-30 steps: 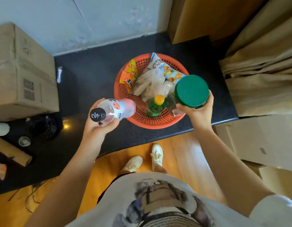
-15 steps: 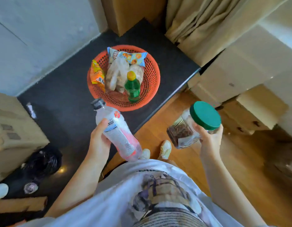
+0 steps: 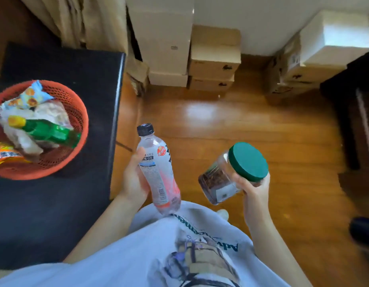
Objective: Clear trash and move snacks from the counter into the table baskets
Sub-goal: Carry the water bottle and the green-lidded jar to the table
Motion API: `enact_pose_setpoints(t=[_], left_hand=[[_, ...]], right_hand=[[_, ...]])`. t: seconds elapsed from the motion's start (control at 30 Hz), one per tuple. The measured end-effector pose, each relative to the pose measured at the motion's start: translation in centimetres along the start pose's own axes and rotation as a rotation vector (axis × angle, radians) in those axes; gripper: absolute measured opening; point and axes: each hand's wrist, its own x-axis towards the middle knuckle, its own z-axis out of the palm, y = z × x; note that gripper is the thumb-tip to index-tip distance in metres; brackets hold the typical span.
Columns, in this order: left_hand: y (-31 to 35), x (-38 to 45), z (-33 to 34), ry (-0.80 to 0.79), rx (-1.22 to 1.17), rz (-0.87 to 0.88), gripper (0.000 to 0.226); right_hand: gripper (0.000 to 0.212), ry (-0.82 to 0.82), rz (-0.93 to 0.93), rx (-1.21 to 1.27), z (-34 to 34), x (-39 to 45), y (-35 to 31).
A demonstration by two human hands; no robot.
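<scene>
Clear plastic is what both hands are busy with. Left hand [image 3: 136, 181] is wrapped around the middle of a clear plastic drink bottle with a black cap and a pink-white label [image 3: 158, 172], cap pointing up the frame, base tipped back toward the white printed shirt [image 3: 179, 251]. Right hand [image 3: 255, 187] grips a clear plastic jar with a round green lid [image 3: 235, 172] up by the lid end, tilted so the dark stuff inside sits at the low end. My guess is both are held close to the body for carrying, one item per hand.

Both hang over the wooden floor [image 3: 252, 125] at lower centre, off the black counter [image 3: 55, 204] that fills the left side. On that counter at mid left sits a round orange mesh basket [image 3: 80, 129] with a green bottle with a yellow cap [image 3: 49, 130] lying across it, plus a blue snack packet [image 3: 32, 96], an orange snack packet [image 3: 3, 156] and some pale bags. It's blurry, so can't read much there.

Along the top are stacked cardboard boxes [image 3: 214, 59] and a beige curtain [image 3: 82, 21] at upper left. Dark furniture [image 3: 357, 110] runs down the right edge, so the open floor between is the way through. No table baskets in view.
</scene>
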Motion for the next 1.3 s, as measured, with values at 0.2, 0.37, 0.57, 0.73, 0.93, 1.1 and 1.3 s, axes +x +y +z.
enact_pose_setpoints(t=[0.2, 0.37, 0.57, 0.73, 0.93, 1.1, 1.3], left_hand=[[-7.0, -1.8, 9.5, -0.206, 0.173, -0.067, 0.042], [-14.8, -5.6, 18.1, -0.36, 0.301, -0.094, 0.024], [-23.0, -8.7, 27.6, -0.508, 0.429, -0.199, 0.033], [-28.4, -9.4, 34.7, -0.639, 0.6, -0.279, 0.034], [-36.0, -8.7, 44.2, -0.846, 0.702, -0.408, 0.04], [-42.6, -9.5, 54.6, -1.012, 0.733, -0.428, 0.046], [-50.0, -11.4, 65.9, -1.194, 0.815, -0.526, 0.029]], right_hand=[[0.09, 0.186, 0.005, 0.2, -11.8, -3.6, 2.3], [0.102, 0.345, 0.0, 0.349, -23.0, -7.1, 4.0], [0.097, 0.629, -0.028, 0.496, -34.6, -11.4, 5.7], [0.076, 0.843, -0.036, 0.596, -41.3, -14.3, 7.8], [0.07, 1.079, -0.043, 0.667, -49.1, -15.1, 8.8], [0.073, 1.236, -0.072, 0.681, -57.0, -13.7, 7.6], [0.07, 1.405, -0.115, 0.705, -65.0, -12.0, 5.7]])
